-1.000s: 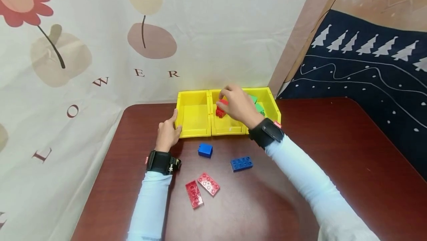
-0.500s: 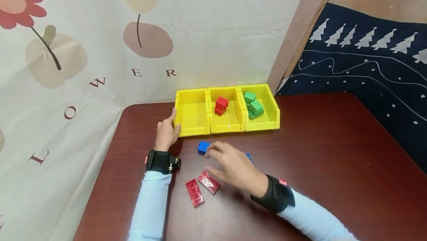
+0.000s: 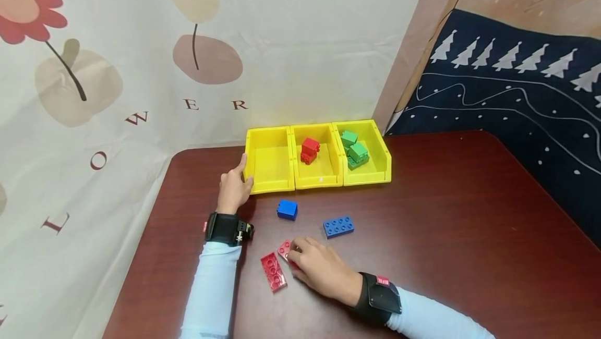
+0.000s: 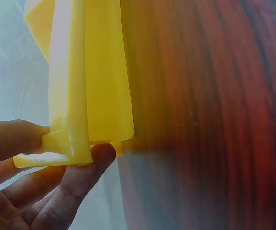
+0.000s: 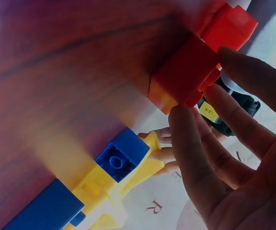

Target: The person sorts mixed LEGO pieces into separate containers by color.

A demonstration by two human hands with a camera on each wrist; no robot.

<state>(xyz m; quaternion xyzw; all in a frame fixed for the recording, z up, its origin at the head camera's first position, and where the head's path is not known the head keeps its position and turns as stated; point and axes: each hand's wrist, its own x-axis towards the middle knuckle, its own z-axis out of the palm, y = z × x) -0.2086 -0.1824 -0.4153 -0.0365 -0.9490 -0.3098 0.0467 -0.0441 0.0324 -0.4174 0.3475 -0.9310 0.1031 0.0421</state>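
Note:
In the head view my left hand (image 3: 233, 188) grips the outer corner of the leftmost yellow bin (image 3: 269, 188); the left wrist view shows the thumb and fingers on either side of the bin's edge (image 4: 75, 148). My right hand (image 3: 324, 271) pinches a red toy brick (image 3: 284, 249) on the table, its palm hiding most of it. In the right wrist view thumb and fingertips lie at the sides of that brick (image 5: 185, 72), studs facing the palm. A second red brick (image 3: 273, 272) lies just left of it, studs up.
A small blue brick (image 3: 287, 209) and a longer blue brick (image 3: 338, 227) lie before the bins. The middle bin (image 3: 328, 180) holds red bricks (image 3: 310, 150), the right bin (image 3: 382, 174) several green bricks (image 3: 359, 152). A fabric-covered wall (image 3: 300, 41) stands behind the table.
My right hand has come back from the middle bin, leaving red bricks there, down across the blue bricks to a red brick on the table. The left hand stays at the bin.

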